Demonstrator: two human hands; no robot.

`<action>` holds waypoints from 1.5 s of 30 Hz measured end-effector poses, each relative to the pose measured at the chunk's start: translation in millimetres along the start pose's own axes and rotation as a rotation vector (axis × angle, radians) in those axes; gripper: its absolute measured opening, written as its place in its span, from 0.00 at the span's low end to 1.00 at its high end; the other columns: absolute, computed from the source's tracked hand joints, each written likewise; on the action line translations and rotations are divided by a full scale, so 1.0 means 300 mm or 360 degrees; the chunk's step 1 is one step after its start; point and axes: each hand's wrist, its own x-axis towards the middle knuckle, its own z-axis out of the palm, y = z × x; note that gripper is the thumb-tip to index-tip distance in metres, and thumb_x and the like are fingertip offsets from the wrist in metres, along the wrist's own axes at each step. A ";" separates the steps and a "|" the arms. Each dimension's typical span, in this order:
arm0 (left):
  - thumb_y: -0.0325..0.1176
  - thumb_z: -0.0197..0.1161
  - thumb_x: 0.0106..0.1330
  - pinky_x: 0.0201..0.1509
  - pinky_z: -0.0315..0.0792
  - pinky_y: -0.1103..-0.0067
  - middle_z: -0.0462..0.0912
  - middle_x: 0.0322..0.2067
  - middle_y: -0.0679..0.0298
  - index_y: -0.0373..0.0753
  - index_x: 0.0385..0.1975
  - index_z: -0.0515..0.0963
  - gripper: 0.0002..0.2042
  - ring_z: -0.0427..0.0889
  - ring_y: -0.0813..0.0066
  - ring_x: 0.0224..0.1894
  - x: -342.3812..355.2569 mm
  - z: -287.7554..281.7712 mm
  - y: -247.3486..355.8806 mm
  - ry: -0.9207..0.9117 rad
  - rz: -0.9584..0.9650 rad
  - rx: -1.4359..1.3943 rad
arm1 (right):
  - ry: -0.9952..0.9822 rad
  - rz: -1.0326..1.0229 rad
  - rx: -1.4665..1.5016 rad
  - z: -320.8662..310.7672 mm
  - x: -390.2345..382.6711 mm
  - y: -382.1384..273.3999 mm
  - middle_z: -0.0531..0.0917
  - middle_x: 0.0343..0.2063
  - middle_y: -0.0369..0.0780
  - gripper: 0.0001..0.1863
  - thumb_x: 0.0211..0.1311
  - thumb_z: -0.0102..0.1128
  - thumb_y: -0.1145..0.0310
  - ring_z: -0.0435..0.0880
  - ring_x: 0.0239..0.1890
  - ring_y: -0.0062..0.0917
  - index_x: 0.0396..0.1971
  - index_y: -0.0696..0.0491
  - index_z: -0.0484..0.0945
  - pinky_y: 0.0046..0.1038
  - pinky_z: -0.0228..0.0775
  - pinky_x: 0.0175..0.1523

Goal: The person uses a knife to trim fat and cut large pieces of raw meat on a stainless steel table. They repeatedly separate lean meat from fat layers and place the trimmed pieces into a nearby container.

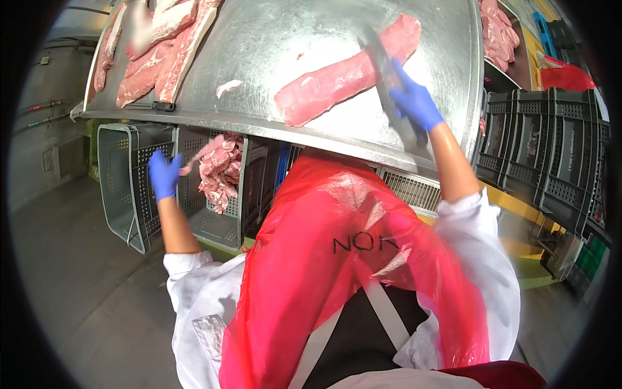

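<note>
My right hand (416,98), in a blue glove, is closed around a knife whose blurred blade (378,57) crosses over a long trimmed piece of pink meat (337,83). That piece lies slantwise on the metal table (272,39). To the left and lower, my gloved left hand (164,175) is over the grey crates with its fingers apart. A thin strip of meat (202,154) hangs beside its fingertips, above a heap of meat trimmings (221,170) in a crate; whether strip and glove touch is unclear.
Large untrimmed cuts of meat (159,61) lie at the table's left, near a small dark object (163,106) on its edge. An open grey crate (120,185) stands leftmost. More meat (499,35) fills a container at far right, above dark stacked crates (541,139).
</note>
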 end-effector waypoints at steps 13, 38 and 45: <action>0.35 0.64 0.60 0.52 0.73 0.63 0.81 0.48 0.53 0.35 0.45 0.77 0.16 0.80 0.54 0.51 -0.030 0.159 1.480 -0.0448 0.1405 -0.0010 | 0.0494 0.0059 -0.0596 0.018 0.231 0.191 0.87 0.46 0.51 0.37 0.72 0.56 0.62 0.88 0.43 0.46 0.76 0.25 0.54 0.39 0.79 0.48; 0.27 0.72 0.58 0.68 0.74 0.65 0.78 0.59 0.55 0.34 0.67 0.67 0.35 0.78 0.60 0.62 0.428 0.214 1.379 -0.2055 0.0052 -0.2772 | 0.0160 0.0573 -0.0020 0.149 -0.586 0.229 0.87 0.35 0.46 0.41 0.69 0.56 0.73 0.82 0.24 0.32 0.78 0.35 0.53 0.33 0.75 0.34; 0.40 0.71 0.64 0.68 0.71 0.67 0.74 0.63 0.52 0.32 0.69 0.65 0.35 0.75 0.59 0.64 0.383 -0.347 2.425 -0.1721 0.1112 -0.2745 | 0.0419 0.0361 0.0033 -0.066 -0.569 0.361 0.88 0.46 0.37 0.43 0.68 0.56 0.76 0.77 0.25 0.20 0.79 0.36 0.51 0.26 0.75 0.38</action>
